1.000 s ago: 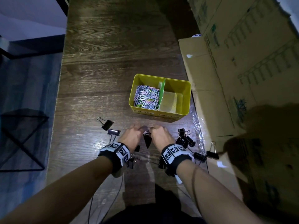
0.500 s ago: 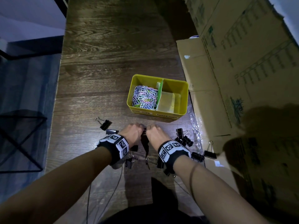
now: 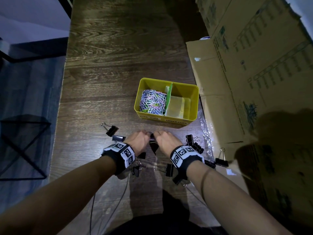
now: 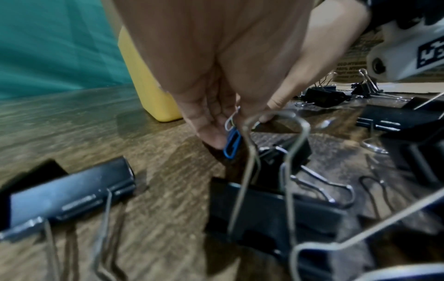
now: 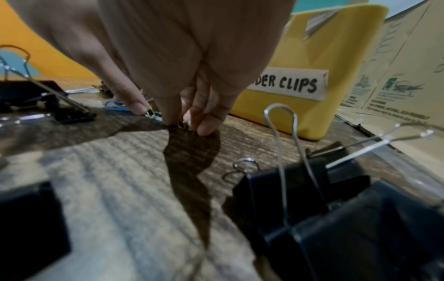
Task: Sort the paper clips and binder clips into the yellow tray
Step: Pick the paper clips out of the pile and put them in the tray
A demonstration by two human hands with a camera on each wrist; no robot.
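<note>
The yellow tray (image 3: 162,120) stands on the wooden table; its left compartment holds a heap of coloured paper clips (image 3: 153,102). The right compartment, labelled for binder clips (image 5: 288,84), holds no clips. Just in front of the tray my two hands meet fingertip to fingertip on the table. My left hand (image 4: 223,140) pinches a blue paper clip (image 4: 231,141). My right hand (image 5: 190,127) pinches small paper clips (image 5: 182,124) against the wood. Black binder clips lie around both wrists (image 3: 111,130) (image 3: 192,139) (image 3: 169,170).
A large flattened cardboard box (image 3: 245,82) runs along the table's right side, with clear plastic wrap (image 3: 206,133) at its edge. Another binder clip (image 3: 221,161) lies by the cardboard. The table's left edge (image 3: 57,133) drops to the floor. Thin cables trail from my wristbands.
Both hands stay low on the table in front of the tray; their fingertips have drawn a little closer together around the small clips.
</note>
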